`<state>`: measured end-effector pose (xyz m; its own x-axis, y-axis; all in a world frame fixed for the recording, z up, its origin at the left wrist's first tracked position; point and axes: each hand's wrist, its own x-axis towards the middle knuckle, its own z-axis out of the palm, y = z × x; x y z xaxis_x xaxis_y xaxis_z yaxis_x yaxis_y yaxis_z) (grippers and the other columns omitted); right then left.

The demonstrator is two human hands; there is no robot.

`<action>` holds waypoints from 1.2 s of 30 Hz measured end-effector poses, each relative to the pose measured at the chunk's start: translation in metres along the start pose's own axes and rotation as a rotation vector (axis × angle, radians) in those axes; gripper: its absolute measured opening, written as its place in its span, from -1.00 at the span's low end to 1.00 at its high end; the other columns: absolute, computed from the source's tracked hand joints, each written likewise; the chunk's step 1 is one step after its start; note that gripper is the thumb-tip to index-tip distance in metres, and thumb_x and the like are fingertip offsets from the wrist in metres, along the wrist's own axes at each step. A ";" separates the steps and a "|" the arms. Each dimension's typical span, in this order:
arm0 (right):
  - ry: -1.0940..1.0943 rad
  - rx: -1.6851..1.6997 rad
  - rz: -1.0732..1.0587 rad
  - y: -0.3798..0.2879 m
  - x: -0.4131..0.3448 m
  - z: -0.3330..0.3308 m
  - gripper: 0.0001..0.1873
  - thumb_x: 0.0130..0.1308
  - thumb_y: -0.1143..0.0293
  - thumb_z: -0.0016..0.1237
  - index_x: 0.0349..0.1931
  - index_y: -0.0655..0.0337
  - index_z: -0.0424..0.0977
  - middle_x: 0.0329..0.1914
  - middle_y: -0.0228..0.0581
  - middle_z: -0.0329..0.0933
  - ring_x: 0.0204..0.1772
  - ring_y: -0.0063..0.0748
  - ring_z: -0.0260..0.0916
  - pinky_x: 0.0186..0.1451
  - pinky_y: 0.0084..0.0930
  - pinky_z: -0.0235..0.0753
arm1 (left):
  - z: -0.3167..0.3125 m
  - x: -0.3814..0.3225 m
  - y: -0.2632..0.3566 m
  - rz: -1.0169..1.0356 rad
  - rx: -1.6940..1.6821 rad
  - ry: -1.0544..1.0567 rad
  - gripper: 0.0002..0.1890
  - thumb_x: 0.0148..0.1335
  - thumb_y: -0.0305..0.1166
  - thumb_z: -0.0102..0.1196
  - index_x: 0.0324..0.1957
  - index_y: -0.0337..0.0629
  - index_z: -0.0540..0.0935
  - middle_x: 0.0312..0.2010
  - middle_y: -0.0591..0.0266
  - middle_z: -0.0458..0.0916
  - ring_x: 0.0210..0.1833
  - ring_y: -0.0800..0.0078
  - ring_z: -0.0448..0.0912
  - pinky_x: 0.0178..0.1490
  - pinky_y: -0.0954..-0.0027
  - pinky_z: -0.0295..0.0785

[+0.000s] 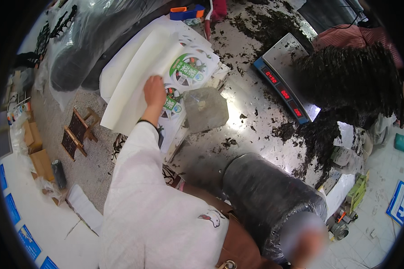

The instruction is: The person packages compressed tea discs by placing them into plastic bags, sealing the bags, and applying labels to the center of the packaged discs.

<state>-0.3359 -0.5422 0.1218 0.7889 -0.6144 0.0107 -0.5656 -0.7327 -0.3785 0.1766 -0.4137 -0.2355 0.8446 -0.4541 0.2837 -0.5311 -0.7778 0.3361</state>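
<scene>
My left hand (pixel 155 91) grips the edge of a printed plastic sheet (pixel 131 90), whose plain white back is folded over. Below it lies a stack of printed sheets (pixel 190 69) with green labels and bowl pictures. A grey stone-like block (pixel 206 110) rests on the stack's right side, close to my left hand. At the lower right, my right hand (pixel 309 247) is blurred beside the end of a dark roll wrapped in clear plastic (pixel 259 188). Whether its fingers hold anything cannot be made out.
A person in a red-checked sleeve (pixel 340 35) is behind a bundle of dark dried seaweed (pixel 348 79) over a blue-framed digital scale (pixel 284 50). Loose seaweed (pixel 309 148) litters the metal table (pixel 202 148). A folding stool (pixel 79 132) and cardboard boxes (pixel 42 164) stand left.
</scene>
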 end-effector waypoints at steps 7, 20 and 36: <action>-0.019 0.010 0.031 -0.004 0.001 -0.002 -0.86 -0.05 0.69 0.01 -0.46 0.27 0.45 -0.38 -0.12 0.50 -0.25 -0.12 0.45 -0.13 -0.28 0.44 | 0.041 0.040 0.059 -0.131 0.128 0.011 -0.83 0.18 -0.29 -0.05 -0.36 -0.18 0.48 -0.32 0.14 0.47 -0.18 0.16 0.45 -0.13 0.16 0.34; 0.201 1.043 0.618 0.045 -0.033 0.024 -0.80 0.10 0.58 -0.18 -0.23 0.32 0.42 -0.21 -0.14 0.45 -0.09 -0.19 0.37 0.01 -0.31 0.37 | 0.042 0.051 0.050 -0.007 0.182 -0.013 -0.78 0.19 -0.23 -0.05 -0.40 -0.19 0.47 -0.35 0.13 0.48 -0.20 0.19 0.46 -0.19 0.19 0.38; 0.039 0.010 0.118 -0.005 0.000 0.003 -0.91 -0.04 0.67 0.01 -0.50 0.28 0.48 -0.37 -0.16 0.51 -0.24 -0.17 0.44 -0.05 -0.26 0.44 | 0.042 0.061 0.042 -0.091 0.150 -0.142 -0.81 0.21 -0.28 -0.09 -0.36 -0.21 0.43 -0.36 0.06 0.53 -0.31 0.09 0.53 -0.27 0.12 0.42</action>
<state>-0.3323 -0.5370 0.1206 0.7066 -0.7076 0.0016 -0.6517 -0.6516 -0.3883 0.2085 -0.4924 -0.2412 0.8954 -0.4273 0.1256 -0.4450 -0.8694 0.2146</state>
